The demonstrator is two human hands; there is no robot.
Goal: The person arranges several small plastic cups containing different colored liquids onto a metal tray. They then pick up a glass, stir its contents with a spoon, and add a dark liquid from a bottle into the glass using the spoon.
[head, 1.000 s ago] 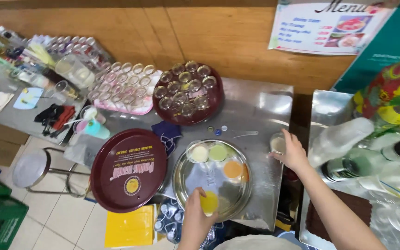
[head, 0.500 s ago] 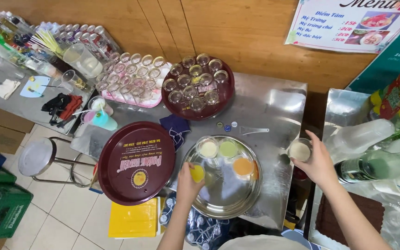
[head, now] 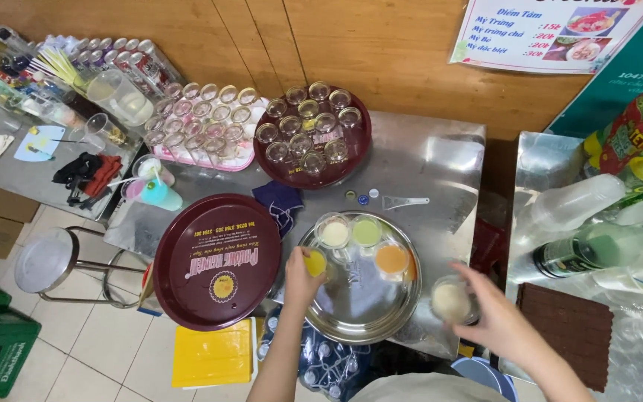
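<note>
My left hand (head: 301, 279) has its grip closed around a small yellow cup (head: 315, 262), holding it at the left edge of the round steel tray (head: 359, 313). My right hand (head: 496, 316) has its grip wrapped round a small clear cup of pale cream drink (head: 451, 300), just at the tray's right rim, fingers curled on its far side.

On the tray, near its far edge, sit three more little cups: a whitish one (head: 334, 233), a light green one (head: 367, 231) just beside it, and an orange one (head: 392, 258) to the right. The middle of the tray shows bare metal.

The tray rests on the steel bench (head: 440, 160). Just left of it lies an empty dark red round tray (head: 217, 260), overhanging the bench's near edge. A dark blue cloth (head: 280, 201) lies crumpled between the red tray and the far things. Beyond that, a second dark red tray (head: 314, 134) is packed with empty small glasses, and a pink tray (head: 202, 123) next to it carries more of the same. A few bottle caps (head: 362, 198) and a small clear scoop (head: 403, 201) lie loose on the bench behind the steel tray.

Down on the floor to my left stand a metal stool (head: 46, 260) and a yellow plastic stool (head: 213, 353). On my right, clear bottles (head: 582, 201) lie across a neighbouring bench.
</note>
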